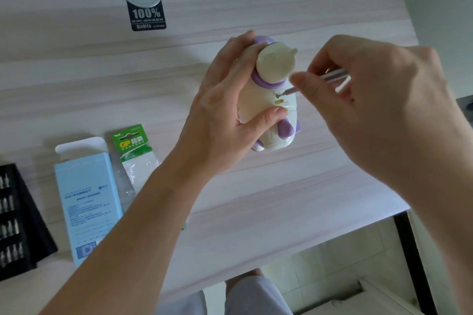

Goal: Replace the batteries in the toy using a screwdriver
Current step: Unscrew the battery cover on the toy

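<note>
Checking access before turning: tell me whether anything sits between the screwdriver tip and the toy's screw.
Nothing visible does. The screwdriver tip meets the screw on the toy; the thumb of the left hand presses lower, clear of it.

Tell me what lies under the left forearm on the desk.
A light blue box and a green battery pack lie partly under it. The forearm covers the box's right edge and the pack's lower end; anything else beneath is hidden.

1. The left hand (225, 123) and the right hand (384, 120) are bare, and the forearms (143, 212) are bare as well.
2. Below the near edge of the tabletop (256, 199), a pale grey-blue garment (256, 296) covers the lap.
</note>
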